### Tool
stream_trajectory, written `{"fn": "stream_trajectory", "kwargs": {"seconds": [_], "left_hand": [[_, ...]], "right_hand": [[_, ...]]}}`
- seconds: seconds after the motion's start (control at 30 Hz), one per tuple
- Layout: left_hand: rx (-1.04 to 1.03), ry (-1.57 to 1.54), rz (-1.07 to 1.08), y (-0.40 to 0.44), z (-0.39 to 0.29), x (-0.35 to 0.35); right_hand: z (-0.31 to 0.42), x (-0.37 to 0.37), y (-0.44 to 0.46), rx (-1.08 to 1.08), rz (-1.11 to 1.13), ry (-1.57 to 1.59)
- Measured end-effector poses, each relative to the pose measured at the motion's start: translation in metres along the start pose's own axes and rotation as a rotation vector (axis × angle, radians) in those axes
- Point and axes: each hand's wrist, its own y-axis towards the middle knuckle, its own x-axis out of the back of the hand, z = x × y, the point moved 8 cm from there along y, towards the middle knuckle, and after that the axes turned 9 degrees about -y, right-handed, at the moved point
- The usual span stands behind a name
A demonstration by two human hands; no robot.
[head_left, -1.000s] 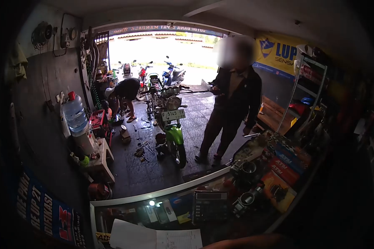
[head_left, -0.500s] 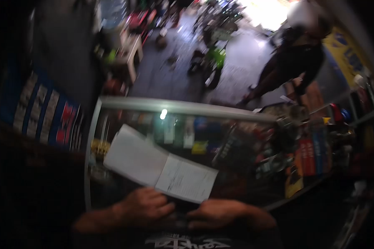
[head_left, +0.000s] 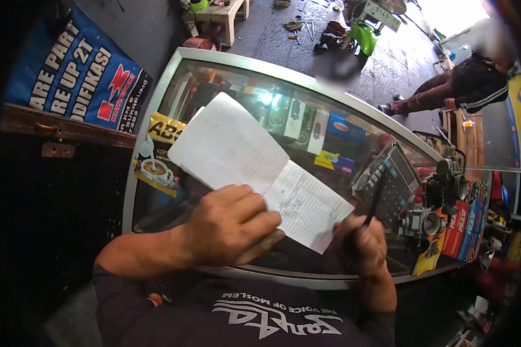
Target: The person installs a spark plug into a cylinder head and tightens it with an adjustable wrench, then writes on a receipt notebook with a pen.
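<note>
- An open booklet [head_left: 237, 136] is laid flat on the glass top of the counter, its long axis slanted from the upper left to the lower right; the fold is set crosswise between its two pages.
- The left page is pale and almost plain, with a rounded outer corner and faint marks; the right page is ruled with a printed grid, and some dark writing is seen near the fold.
- A slim dark pen [head_left: 377, 199] is held in the right hand [head_left: 362, 240], closed around it beside the booklet's lower right corner; its upper end is pointed away from the body and a little to the right, while its lower end is lost in blur.
- The left hand [head_left: 234, 225] is placed at the booklet's near edge by the fold, fingers curled inward; whether anything is gripped there cannot be told.
- A dark, rectangular calculator [head_left: 400, 184] is set just beyond the pen, tilted along the counter.
- Carburettors [head_left: 422, 222] of dull, rounded metal are grouped farther right, near glossy red and blue boxes [head_left: 460, 225].
- The counter [head_left: 237, 58] is edged with a smooth, pale frame, and small cartons [head_left: 344, 134] are seen through its glass.
</note>
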Motion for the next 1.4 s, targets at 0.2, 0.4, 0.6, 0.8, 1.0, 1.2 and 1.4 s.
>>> {"fn": "stream_trajectory", "kwargs": {"seconds": [0.2, 0.4, 0.6, 0.8, 1.0, 1.2, 1.4], "left_hand": [[-0.017, 0.052, 0.168, -0.008, 0.002, -0.028], [0.022, 0.135, 0.264, -0.012, 0.011, -0.033], [0.009, 0.132, 0.270, -0.011, 0.010, -0.033], [0.024, 0.115, 0.296, -0.011, 0.009, -0.034], [0.029, 0.093, 0.287, -0.011, 0.010, -0.033], [0.043, 0.090, 0.314, -0.012, 0.012, -0.034], [0.054, 0.075, 0.318, -0.012, 0.012, -0.034]], "right_hand": [[-0.020, 0.012, 0.014, -0.107, -0.239, -0.263], [-0.028, 0.000, 0.008, -0.157, -0.195, -0.115], [-0.022, 0.000, 0.007, -0.124, -0.225, -0.432], [-0.010, 0.000, 0.020, -0.052, -0.214, -0.575], [-0.016, 0.004, 0.021, -0.057, -0.202, -0.570], [-0.016, 0.003, 0.022, -0.017, -0.188, -0.581], [-0.017, 0.006, 0.022, -0.060, -0.195, -0.558]]}}
